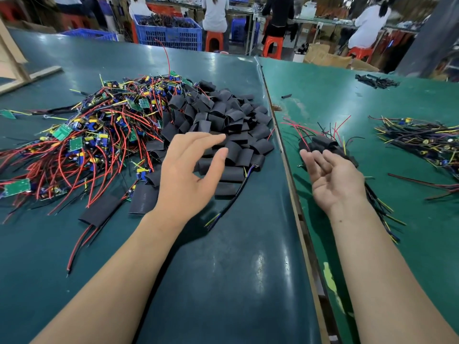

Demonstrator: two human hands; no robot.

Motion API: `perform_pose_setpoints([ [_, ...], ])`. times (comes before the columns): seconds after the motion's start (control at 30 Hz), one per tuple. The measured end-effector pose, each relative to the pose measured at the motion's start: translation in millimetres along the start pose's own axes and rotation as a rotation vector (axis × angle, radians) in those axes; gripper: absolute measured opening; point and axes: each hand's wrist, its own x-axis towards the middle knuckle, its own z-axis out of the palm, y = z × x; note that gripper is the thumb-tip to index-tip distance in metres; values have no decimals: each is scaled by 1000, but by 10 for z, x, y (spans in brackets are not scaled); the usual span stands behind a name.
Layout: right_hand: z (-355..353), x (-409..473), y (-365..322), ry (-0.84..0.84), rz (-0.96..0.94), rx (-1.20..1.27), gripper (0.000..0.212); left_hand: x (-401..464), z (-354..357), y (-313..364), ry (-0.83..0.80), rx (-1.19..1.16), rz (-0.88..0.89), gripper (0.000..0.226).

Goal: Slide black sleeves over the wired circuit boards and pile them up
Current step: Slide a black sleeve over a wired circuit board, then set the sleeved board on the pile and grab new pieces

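A heap of black sleeves (pixel 223 120) lies in the middle of the dark green table (pixel 223 269). To its left spreads a tangle of wired circuit boards (pixel 87 135) with red, black and yellow leads. My left hand (pixel 191 175) hovers over the near edge of the sleeve heap, fingers relaxed, holding nothing. My right hand (pixel 332 177) is palm up and empty, just in front of a small pile of sleeved boards (pixel 323 142) on the right table. Two sleeved boards (pixel 99 212) lie loose near the left forearm.
A raised seam (pixel 285 170) divides the two table surfaces. Another bundle of wired boards (pixel 422 140) lies at the far right, and small black pieces (pixel 377 81) sit further back. Blue crates (pixel 169 33), orange stools and seated people fill the background.
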Motion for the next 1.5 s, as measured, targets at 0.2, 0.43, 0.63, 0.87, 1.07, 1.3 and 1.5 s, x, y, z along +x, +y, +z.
perform_pose_setpoints([
  [0.2,29,-38,24,-83,42,-131,5,13,-42,-63,-18,98,-57,17],
  [0.43,-8,-9,108,-52,-283,-620,7,38,-85,-162,-24,272,-202,17],
  [0.63,-15,-52,194,-222,-616,-946,14,39,-120,-244,30,544,-328,27],
  [0.87,-14,-101,250,-335,-599,-1013,14,66,-344,-532,-25,802,-859,48],
  [1.07,-10,-137,262,-354,-571,-1026,13,91,-515,-672,52,710,-860,33],
  [1.3,-7,-159,271,-380,-585,-1054,17,82,-500,-653,74,647,-765,25],
  [1.5,-2,-162,285,-411,-609,-1087,17,133,-427,-562,136,583,-610,27],
])
